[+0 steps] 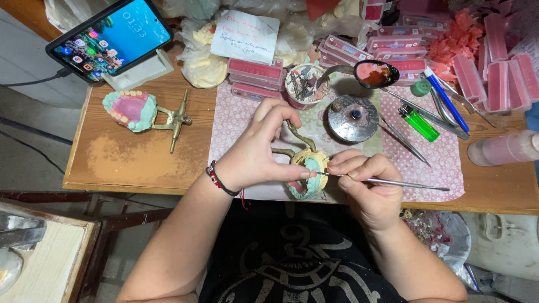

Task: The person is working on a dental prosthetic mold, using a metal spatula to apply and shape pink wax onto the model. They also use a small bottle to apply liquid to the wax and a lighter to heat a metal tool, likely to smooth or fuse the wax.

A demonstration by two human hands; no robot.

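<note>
Left hand (pixel 255 151) grips the dental model (pixel 307 174) at the worktop (pixel 140 157) edge. Right hand (pixel 368 185) pinches a thin metal tool (pixel 393 183), tip touching the model.

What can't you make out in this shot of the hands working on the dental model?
Head view only:
- Dental model: mostly hidden by the left hand; its teeth cannot be counted.
- Tip of the metal tool in the right hand: too small to tell whether it touches wax or tooth.
- Round cup: the instruments inside blur together.
- Pink bottle: cut off by the right edge.
</note>
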